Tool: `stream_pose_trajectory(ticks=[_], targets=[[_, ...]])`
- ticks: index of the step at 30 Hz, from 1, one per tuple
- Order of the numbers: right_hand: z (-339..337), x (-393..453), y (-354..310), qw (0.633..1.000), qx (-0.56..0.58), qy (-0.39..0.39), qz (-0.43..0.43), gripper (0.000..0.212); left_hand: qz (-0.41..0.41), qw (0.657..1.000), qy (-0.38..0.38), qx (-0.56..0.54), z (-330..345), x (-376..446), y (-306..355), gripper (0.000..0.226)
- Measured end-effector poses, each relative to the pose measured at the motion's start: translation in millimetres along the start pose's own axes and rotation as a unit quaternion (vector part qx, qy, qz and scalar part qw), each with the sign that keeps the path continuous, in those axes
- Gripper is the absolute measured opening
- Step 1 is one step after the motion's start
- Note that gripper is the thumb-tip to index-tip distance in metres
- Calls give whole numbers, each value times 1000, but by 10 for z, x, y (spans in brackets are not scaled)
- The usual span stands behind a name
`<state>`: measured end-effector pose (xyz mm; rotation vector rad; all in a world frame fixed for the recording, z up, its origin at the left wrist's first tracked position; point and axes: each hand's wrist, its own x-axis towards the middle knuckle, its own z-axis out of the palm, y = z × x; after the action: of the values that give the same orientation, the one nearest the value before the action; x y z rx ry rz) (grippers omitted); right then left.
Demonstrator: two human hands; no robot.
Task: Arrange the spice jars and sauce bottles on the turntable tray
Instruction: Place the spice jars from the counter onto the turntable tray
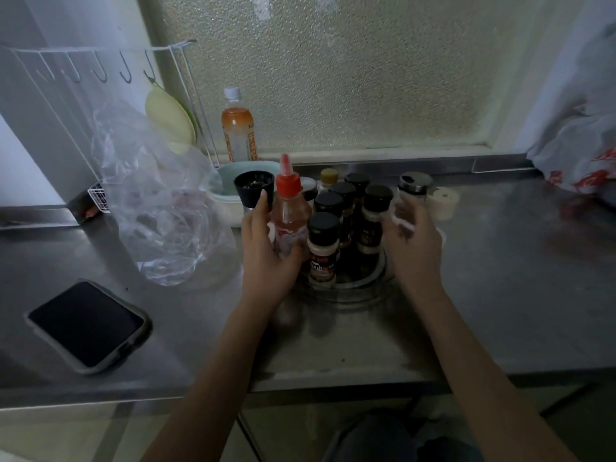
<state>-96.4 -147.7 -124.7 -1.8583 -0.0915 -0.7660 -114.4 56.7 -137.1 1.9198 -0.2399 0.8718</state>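
Observation:
A clear turntable tray point(363, 288) sits on the steel counter and carries several black-capped spice jars point(323, 248). My left hand point(266, 251) is wrapped around a sauce bottle point(289, 208) with a red nozzle cap, upright at the tray's left edge. My right hand point(413, 241) grips a clear jar point(411, 191) with a black flip lid at the tray's right side. A black grinder point(253, 188) stands behind my left hand. A gold-capped jar point(329, 177) shows at the back of the tray.
A phone point(88, 323) lies face up at the front left. A crumpled clear plastic bag point(156, 208) sits left of the tray, a pale green bowl point(230, 181) and an orange drink bottle point(238, 128) behind. A cream cap point(443, 201) and a printed bag point(580, 155) lie to the right.

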Motion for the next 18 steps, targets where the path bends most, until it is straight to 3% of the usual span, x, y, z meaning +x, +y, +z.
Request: stream_pose_trajectory(ticks=[2, 4, 5, 8, 10, 14, 18], targets=[[-110, 6, -10, 993, -33, 112, -25, 39, 56, 996, 65, 3, -68, -54, 64, 52], [-231, 98, 12, 977, -82, 195, -21, 49, 97, 993, 64, 11, -113, -128, 137, 31], [-278, 164, 39, 975, -108, 196, 3, 55, 102, 994, 31, 23, -113, -163, 178, 28], [-314, 328, 168, 978, -127, 99, 134, 68, 72, 988, -93, 98, -46, -231, 276, 42], [-288, 351, 250, 975, -123, 56, 175, 64, 73, 980, -106, 150, -1, -245, 277, 50], [-283, 293, 305, 980, -112, 63, 154, 52, 54, 981, -74, 168, 0, -217, 244, 48], [-379, 94, 133, 984, -30, 148, 98, 51, 69, 977, -70, 188, 10, -221, 250, 46]])
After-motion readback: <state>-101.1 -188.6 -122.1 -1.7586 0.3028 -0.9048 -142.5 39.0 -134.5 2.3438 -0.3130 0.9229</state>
